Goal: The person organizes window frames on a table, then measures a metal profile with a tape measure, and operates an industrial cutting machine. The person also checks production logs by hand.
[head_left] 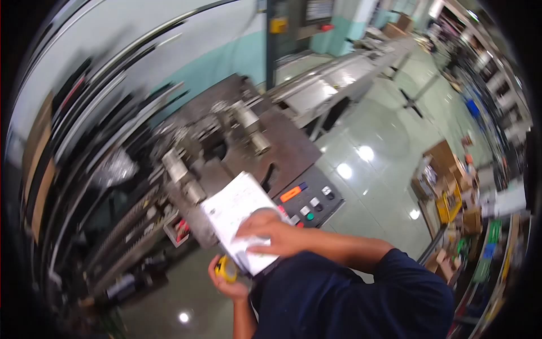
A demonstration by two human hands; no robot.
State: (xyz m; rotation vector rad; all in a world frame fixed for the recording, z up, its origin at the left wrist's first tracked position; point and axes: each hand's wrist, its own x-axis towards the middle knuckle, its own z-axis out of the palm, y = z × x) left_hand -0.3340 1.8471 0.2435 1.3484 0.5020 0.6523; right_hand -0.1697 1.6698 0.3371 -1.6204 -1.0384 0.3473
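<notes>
My right hand [270, 230] reaches out from a dark blue sleeve and grips a white printed sheet of paper [234, 206]. The sheet lies against the edge of a grey metal machine [265, 141]. Its lower part is crumpled under my fingers. Just below it, my left hand [228, 282] is closed around a small yellow tape measure [226, 268]. The two hands are close together, near the machine's control panel [310, 200].
The control panel has an orange switch and several round buttons. The machine carries rollers and metal blocks [248, 121]. A long conveyor table [339, 73] runs off behind it. Shiny green floor [384, 147] spreads to the right. Cardboard boxes and cluttered shelves [451, 192] stand at the far right.
</notes>
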